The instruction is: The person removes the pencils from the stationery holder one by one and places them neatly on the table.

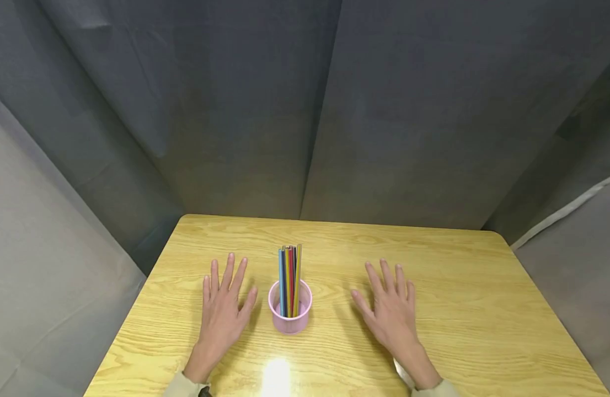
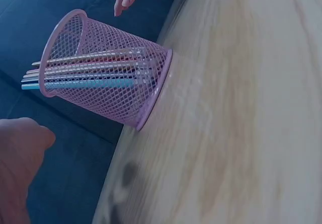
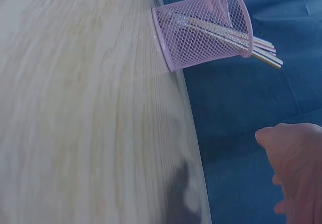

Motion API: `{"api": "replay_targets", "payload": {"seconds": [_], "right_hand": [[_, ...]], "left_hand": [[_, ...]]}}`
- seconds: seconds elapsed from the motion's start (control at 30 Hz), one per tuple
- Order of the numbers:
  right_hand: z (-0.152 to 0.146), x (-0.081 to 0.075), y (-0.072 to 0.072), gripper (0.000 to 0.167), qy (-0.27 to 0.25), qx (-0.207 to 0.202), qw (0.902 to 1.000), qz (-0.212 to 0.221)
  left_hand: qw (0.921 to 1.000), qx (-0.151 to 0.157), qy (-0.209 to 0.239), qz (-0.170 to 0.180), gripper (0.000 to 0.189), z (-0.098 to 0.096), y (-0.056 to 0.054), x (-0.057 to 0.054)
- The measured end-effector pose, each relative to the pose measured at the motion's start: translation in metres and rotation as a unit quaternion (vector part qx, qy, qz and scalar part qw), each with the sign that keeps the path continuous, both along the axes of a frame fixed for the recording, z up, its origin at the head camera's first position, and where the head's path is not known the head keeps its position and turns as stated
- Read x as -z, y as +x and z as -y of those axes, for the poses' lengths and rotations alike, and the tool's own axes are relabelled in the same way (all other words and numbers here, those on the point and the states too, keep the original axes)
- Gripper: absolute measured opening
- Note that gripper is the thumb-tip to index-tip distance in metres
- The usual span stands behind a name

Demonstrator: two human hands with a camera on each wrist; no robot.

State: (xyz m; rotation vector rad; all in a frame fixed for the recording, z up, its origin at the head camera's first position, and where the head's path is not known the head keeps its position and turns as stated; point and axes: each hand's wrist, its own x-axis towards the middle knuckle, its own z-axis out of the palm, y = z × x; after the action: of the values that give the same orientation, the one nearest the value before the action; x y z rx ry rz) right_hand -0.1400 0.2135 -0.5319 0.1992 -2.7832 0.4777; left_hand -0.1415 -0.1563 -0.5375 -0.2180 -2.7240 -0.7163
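Observation:
A pink mesh pencil cup (image 1: 291, 326) stands upright on the wooden table, between the two hands. Several colored pencils (image 1: 290, 275) lean inside it, among them light blue, dark blue, red and yellow ones. My left hand (image 1: 222, 315), fingers spread, hovers left of the cup without touching it. To the right, farther from the cup, my right hand (image 1: 391, 314) also has its fingers spread and holds nothing. Both wrist views show the mesh cup (image 2: 110, 68) apart from the near thumb (image 3: 287, 141), with the pencils' ends sticking out past its rim.
The wooden table (image 1: 483, 309) has rounded far corners. Dark grey curtains (image 1: 235, 110) hang behind it, with lighter cloth (image 1: 47, 248) at the left side. A bright light reflection lies on the tabletop near the front. Something white shows beside the right wrist.

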Motion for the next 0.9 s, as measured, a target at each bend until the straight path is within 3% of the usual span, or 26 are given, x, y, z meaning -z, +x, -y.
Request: {"api": "replay_targets", "payload": {"seconds": [0.17, 0.3, 0.5, 0.73, 0.9], "right_hand": [[0.008, -0.002, -0.003, 0.076, -0.014, -0.02, 0.9996, -0.011], [0.015, -0.001, -0.006, 0.074, -0.024, -0.042, 0.9985, -0.026], [0.029, 0.0, -0.009, 0.067, -0.054, -0.095, 0.993, -0.045], [0.043, -0.004, -0.015, 0.059, -0.104, -0.176, 0.9756, -0.08], [0.053, -0.006, -0.018, 0.051, -0.149, -0.225, 0.9596, -0.078]], "left_hand": [[0.9956, 0.022, 0.08, 0.042, 0.074, 0.0, 0.004, 0.0], [0.9849, 0.051, 0.153, 0.063, 0.095, 0.0, 0.008, 0.003], [0.9567, 0.114, 0.24, 0.119, 0.118, -0.004, 0.014, 0.01], [0.9344, 0.175, 0.267, 0.158, 0.128, -0.018, 0.017, 0.02], [0.8999, 0.22, 0.333, 0.175, 0.119, -0.031, 0.015, 0.029]]}}
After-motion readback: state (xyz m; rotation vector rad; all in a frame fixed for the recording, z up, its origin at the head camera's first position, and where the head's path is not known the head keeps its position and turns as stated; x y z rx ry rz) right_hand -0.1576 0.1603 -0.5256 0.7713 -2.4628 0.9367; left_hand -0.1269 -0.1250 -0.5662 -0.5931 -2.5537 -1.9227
